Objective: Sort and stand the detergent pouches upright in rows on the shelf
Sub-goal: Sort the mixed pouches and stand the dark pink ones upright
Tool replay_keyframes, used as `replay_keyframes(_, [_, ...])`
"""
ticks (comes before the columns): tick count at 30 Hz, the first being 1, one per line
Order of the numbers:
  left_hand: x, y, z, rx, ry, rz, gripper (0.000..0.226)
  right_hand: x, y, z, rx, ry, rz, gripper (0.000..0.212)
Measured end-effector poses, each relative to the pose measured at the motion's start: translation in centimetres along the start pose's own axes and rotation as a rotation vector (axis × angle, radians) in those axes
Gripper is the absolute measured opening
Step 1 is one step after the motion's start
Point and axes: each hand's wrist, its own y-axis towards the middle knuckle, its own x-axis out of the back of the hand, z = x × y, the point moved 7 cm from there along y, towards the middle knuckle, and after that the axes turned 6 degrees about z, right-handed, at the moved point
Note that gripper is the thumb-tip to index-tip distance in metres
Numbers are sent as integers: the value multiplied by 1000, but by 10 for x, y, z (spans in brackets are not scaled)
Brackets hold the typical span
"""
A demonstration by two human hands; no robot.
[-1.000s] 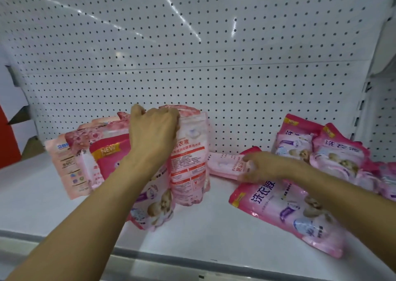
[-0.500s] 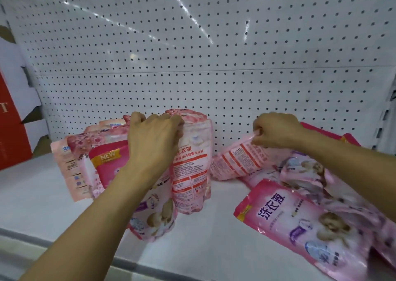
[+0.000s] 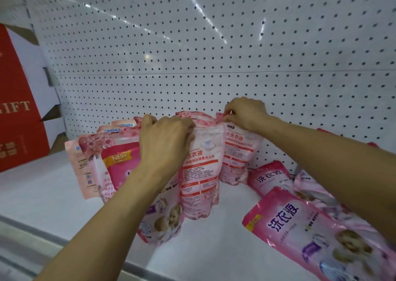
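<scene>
Change: my right hand (image 3: 246, 113) has lifted a pale pouch (image 3: 239, 152) upright beside the row (image 3: 199, 169) — pinching its top.
Left hand (image 3: 165, 143): still gripping the row's tops — row grows.

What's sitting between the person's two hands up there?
Head view: the top of one upright pale pink detergent pouch stands between left hand and right hand.

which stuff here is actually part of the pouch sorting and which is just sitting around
Part of the job:
- left hand gripping the tops of the standing pouches
- right hand pinching the top of the pale pink pouch, held upright beside them
- flat pouches lying at right, not yet stood up
- shelf

Just there:
- red box at left
- pegboard behind
</scene>
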Motion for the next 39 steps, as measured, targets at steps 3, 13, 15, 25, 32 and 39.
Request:
replay_keyframes(3, [2,-2,0,-16,21,-28,19,-12,3,3,-10,13,78,29])
replay_keyframes(13, [9,-19,-18,-218,146,-183,28,4,-107,-27,-67,79,-31,35])
replay_keyframes(15, [11,-25,-25,-279,145,-240,30,-27,-138,-43,-190,52,296,42])
replay_keyframes(25, [-54,-78,-101,-477,-376,332,46,-78,-194,-70,-387,206,555,33])
replay_keyframes(32, [-122,-117,-87,197,-1131,830,73,-33,-205,-43,-234,691,422,18])
replay_keyframes(39, [-59,-87,-66,418,-1401,433,5,-7,-198,-33,-230,1128,155,16])
